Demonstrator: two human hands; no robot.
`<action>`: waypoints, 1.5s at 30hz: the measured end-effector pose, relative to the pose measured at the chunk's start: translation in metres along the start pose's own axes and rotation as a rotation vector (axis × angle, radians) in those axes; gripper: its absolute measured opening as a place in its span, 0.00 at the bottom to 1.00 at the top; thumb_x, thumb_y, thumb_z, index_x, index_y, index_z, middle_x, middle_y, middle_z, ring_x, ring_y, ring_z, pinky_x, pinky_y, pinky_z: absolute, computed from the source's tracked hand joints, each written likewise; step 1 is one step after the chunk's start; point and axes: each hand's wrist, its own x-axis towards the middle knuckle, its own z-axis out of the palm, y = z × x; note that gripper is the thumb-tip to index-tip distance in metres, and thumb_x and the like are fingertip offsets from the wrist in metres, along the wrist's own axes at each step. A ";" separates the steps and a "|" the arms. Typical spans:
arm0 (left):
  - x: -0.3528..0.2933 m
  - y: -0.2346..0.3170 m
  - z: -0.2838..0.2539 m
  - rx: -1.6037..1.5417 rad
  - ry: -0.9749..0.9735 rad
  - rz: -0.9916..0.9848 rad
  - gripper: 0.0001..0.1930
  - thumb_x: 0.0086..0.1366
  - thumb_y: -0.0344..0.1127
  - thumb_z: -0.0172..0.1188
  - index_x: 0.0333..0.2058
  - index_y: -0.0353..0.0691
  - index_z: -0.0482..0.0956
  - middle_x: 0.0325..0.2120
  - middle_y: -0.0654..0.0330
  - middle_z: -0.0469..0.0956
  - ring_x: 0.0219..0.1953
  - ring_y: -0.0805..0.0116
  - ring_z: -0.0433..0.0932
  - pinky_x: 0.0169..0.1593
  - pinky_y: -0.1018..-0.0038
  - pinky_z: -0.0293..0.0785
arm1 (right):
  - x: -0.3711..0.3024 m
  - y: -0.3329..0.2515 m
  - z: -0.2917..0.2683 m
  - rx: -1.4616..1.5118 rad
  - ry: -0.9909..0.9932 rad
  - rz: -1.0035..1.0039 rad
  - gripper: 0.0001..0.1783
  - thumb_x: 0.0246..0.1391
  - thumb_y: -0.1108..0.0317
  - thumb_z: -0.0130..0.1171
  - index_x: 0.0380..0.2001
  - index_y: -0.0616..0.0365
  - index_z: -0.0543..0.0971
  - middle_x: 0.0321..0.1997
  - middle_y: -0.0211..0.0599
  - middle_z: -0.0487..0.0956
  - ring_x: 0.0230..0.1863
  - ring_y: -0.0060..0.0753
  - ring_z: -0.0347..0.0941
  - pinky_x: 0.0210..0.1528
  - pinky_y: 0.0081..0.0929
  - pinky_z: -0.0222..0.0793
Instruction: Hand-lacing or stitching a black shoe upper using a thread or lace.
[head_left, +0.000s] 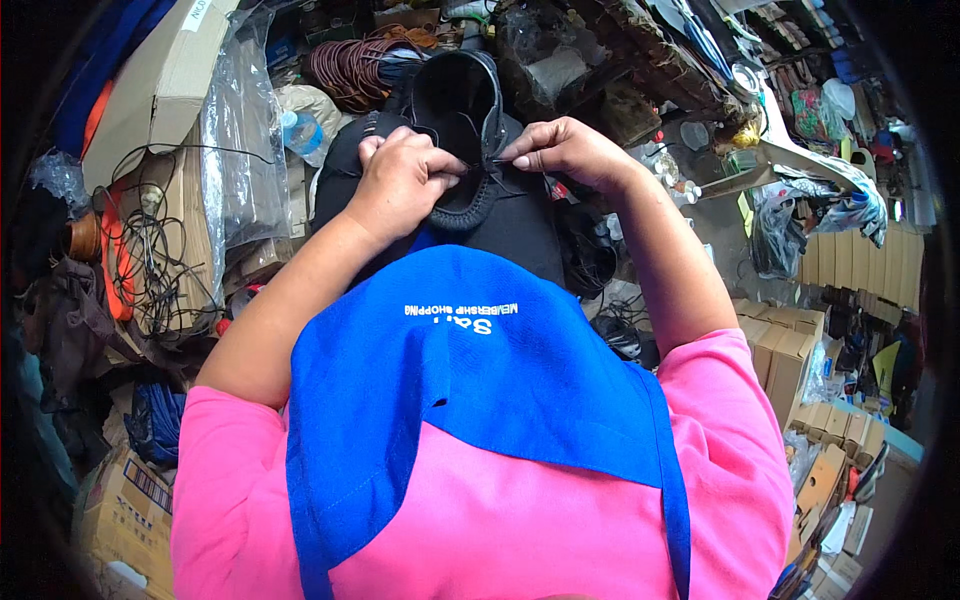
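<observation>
A black boot [466, 212] rests in front of me on dark cloth over my lap, its wide collar opening turned up and away from me. My left hand [408, 178] is closed at the boot's left side, thumb and fingertips pinched together by the inner edge of the opening. On the other side my right hand [566, 152] pinches something thin and dark, perhaps a lace or thread, right against the boot's edge. Both sets of fingertips are close together, a small gap apart. What lies between the left fingertips is too small to make out.
Coiled reddish-brown cord [350, 75] lies beyond the boot, and a clear bottle with a blue cap [300, 133] sits left of it. Tangled black cable [150, 255] and cardboard [160, 90] crowd the left. Cardboard boxes [780, 345] and clutter fill the right.
</observation>
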 end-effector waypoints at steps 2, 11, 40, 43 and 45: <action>0.006 -0.007 0.003 -0.024 -0.019 0.064 0.06 0.48 0.32 0.65 0.28 0.49 0.82 0.23 0.69 0.74 0.36 0.69 0.71 0.47 0.66 0.55 | 0.003 0.001 -0.003 0.021 -0.009 0.017 0.10 0.49 0.74 0.62 0.37 0.62 0.81 0.36 0.28 0.79 0.41 0.19 0.73 0.49 0.19 0.66; 0.024 -0.013 -0.012 0.136 -0.028 0.379 0.08 0.47 0.30 0.64 0.29 0.48 0.81 0.27 0.68 0.73 0.39 0.67 0.71 0.48 0.66 0.57 | 0.006 -0.001 -0.004 -0.119 -0.037 -0.054 0.09 0.50 0.73 0.62 0.36 0.62 0.81 0.36 0.27 0.78 0.40 0.20 0.73 0.48 0.20 0.67; 0.003 -0.013 -0.009 0.056 -0.100 0.026 0.08 0.51 0.32 0.62 0.32 0.52 0.83 0.30 0.71 0.77 0.42 0.69 0.70 0.52 0.66 0.52 | -0.010 0.005 0.014 -0.075 0.161 -0.244 0.10 0.51 0.81 0.57 0.35 0.57 0.71 0.37 0.23 0.72 0.42 0.14 0.67 0.47 0.17 0.64; 0.002 -0.007 -0.008 0.051 -0.084 0.024 0.07 0.51 0.33 0.63 0.31 0.52 0.83 0.28 0.70 0.78 0.41 0.70 0.71 0.52 0.66 0.52 | -0.010 0.004 0.015 -0.106 0.172 -0.244 0.11 0.50 0.81 0.58 0.35 0.57 0.71 0.38 0.22 0.71 0.42 0.14 0.67 0.47 0.17 0.64; -0.002 -0.002 -0.007 0.018 -0.110 -0.017 0.06 0.50 0.35 0.64 0.30 0.51 0.83 0.27 0.69 0.78 0.41 0.71 0.71 0.52 0.66 0.52 | -0.012 0.005 0.019 -0.128 0.185 -0.238 0.11 0.50 0.80 0.58 0.36 0.57 0.71 0.38 0.22 0.71 0.42 0.14 0.66 0.47 0.17 0.63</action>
